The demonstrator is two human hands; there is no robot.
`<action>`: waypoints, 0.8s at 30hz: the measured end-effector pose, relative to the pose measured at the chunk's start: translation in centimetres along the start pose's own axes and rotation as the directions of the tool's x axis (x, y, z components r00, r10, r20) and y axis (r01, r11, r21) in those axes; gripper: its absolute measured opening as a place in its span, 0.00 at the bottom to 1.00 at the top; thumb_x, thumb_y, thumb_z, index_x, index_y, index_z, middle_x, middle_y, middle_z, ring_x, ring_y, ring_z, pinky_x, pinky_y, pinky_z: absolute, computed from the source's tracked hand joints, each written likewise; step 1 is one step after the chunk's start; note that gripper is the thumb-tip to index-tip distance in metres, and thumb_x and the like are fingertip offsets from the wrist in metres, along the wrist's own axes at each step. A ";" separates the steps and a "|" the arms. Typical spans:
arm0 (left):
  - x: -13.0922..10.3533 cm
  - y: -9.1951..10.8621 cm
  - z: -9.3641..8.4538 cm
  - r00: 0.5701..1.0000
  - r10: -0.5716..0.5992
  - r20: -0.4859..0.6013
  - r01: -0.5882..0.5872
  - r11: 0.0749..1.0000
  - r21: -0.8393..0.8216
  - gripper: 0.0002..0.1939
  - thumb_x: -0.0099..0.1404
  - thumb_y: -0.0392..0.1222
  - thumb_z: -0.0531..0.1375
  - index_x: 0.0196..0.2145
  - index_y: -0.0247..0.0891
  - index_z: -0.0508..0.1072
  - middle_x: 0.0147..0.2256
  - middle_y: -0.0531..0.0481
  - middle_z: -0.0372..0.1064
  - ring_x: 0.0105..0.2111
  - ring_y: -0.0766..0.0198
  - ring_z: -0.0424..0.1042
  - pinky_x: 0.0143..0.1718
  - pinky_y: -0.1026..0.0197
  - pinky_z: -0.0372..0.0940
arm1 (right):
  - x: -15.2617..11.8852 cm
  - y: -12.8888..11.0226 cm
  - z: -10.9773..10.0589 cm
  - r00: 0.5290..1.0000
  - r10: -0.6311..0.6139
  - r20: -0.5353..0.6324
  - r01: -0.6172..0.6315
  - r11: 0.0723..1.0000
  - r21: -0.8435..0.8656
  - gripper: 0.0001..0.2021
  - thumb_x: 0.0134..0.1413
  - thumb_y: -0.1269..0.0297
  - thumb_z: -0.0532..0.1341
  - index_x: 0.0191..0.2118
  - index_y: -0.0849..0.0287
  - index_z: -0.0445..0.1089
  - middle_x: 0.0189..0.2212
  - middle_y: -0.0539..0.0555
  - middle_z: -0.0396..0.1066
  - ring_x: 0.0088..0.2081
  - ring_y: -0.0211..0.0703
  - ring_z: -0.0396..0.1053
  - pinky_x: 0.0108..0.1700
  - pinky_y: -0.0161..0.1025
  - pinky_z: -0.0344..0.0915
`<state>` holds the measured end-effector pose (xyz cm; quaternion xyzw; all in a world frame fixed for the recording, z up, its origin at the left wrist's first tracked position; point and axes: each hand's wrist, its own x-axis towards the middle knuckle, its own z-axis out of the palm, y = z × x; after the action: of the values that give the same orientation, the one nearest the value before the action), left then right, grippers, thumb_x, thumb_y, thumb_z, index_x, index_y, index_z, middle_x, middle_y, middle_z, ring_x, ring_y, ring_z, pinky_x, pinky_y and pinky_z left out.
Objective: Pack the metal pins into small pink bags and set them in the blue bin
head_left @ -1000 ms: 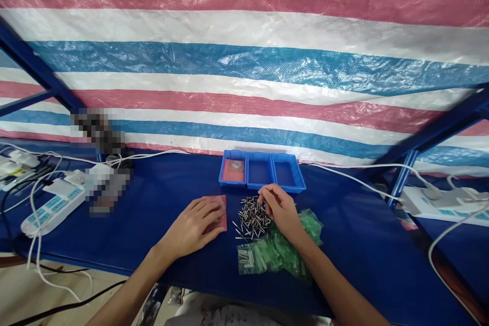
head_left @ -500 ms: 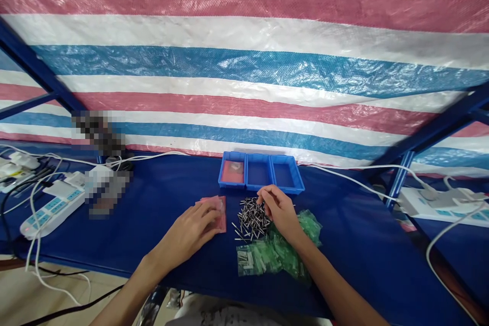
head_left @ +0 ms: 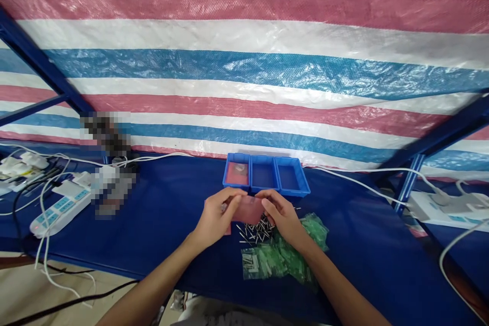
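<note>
Between my hands is a pink plastic bag (head_left: 248, 210), held up over a pile of small metal pins (head_left: 255, 233). My left hand (head_left: 217, 214) pinches its left top edge, and my right hand (head_left: 280, 214) grips the right one. Part of the pin pile is hidden behind the bag and my right fingers. Under my left hand a corner of more pink bags (head_left: 228, 229) shows on the table. Green-tinted clear bags (head_left: 267, 260) lie in front of the pins and beneath my right wrist; some have pins inside.
Three joined blue trays (head_left: 263, 188) stand at the back, the left one with a pink bag (head_left: 237, 173) in it. Power strips lie left (head_left: 61, 209) and right (head_left: 451, 209) with white cables. A striped sheet (head_left: 244, 86) hangs behind the blue table (head_left: 164, 214).
My left hand has lifted a pink bag from the stack and moved right. My right hand has left the pins and now grips the bag's other side.
</note>
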<state>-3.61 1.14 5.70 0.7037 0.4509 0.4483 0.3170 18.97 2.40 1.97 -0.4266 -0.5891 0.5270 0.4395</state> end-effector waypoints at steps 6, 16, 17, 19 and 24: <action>3.0 -2.1 3.0 0.994 -0.041 -0.099 0.020 0.979 -0.203 0.15 0.78 0.50 0.57 0.49 0.38 0.77 0.42 0.47 0.77 0.39 0.60 0.75 0.40 0.62 0.69 | 0.2 -0.2 0.2 0.985 -0.086 -0.148 0.077 0.995 -0.061 0.17 0.63 0.47 0.67 0.33 0.56 0.72 0.26 0.48 0.66 0.27 0.40 0.62 0.29 0.37 0.62; 1.4 -3.5 2.9 0.997 0.051 0.064 -0.051 0.999 -0.015 0.10 0.74 0.47 0.63 0.48 0.40 0.77 0.43 0.47 0.78 0.41 0.58 0.75 0.44 0.59 0.67 | 0.1 -0.3 -0.4 0.957 -0.262 -0.129 0.225 0.943 -0.246 0.11 0.69 0.54 0.63 0.40 0.55 0.76 0.35 0.52 0.74 0.37 0.46 0.70 0.39 0.40 0.68; 1.5 -3.5 2.8 0.996 0.066 0.065 -0.065 0.998 -0.011 0.09 0.75 0.47 0.62 0.47 0.40 0.77 0.42 0.47 0.78 0.40 0.59 0.75 0.44 0.59 0.66 | 0.1 -0.3 -0.3 0.954 -0.286 -0.089 0.250 0.924 -0.290 0.10 0.70 0.56 0.62 0.40 0.54 0.77 0.36 0.53 0.74 0.38 0.47 0.71 0.42 0.41 0.68; 1.6 -3.4 2.7 0.993 0.091 0.078 -0.091 0.996 -0.005 0.09 0.76 0.46 0.61 0.43 0.40 0.78 0.40 0.47 0.77 0.39 0.60 0.74 0.43 0.60 0.66 | 0.0 -0.2 -0.4 0.942 -0.325 -0.083 0.278 0.895 -0.349 0.09 0.71 0.57 0.62 0.40 0.54 0.77 0.36 0.53 0.74 0.39 0.47 0.71 0.44 0.41 0.67; 1.8 -3.1 2.4 0.984 0.130 0.119 -0.130 0.991 -0.010 0.08 0.73 0.46 0.65 0.43 0.40 0.78 0.38 0.48 0.76 0.39 0.59 0.71 0.43 0.59 0.64 | 0.0 -0.3 -0.8 0.929 -0.323 -0.180 0.246 0.904 -0.350 0.08 0.70 0.57 0.63 0.41 0.54 0.76 0.35 0.51 0.74 0.37 0.45 0.71 0.41 0.40 0.67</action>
<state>-2.17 3.95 2.76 0.7569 0.3839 0.4255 0.3142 19.76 2.58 2.28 -0.4602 -0.6675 0.2997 0.5028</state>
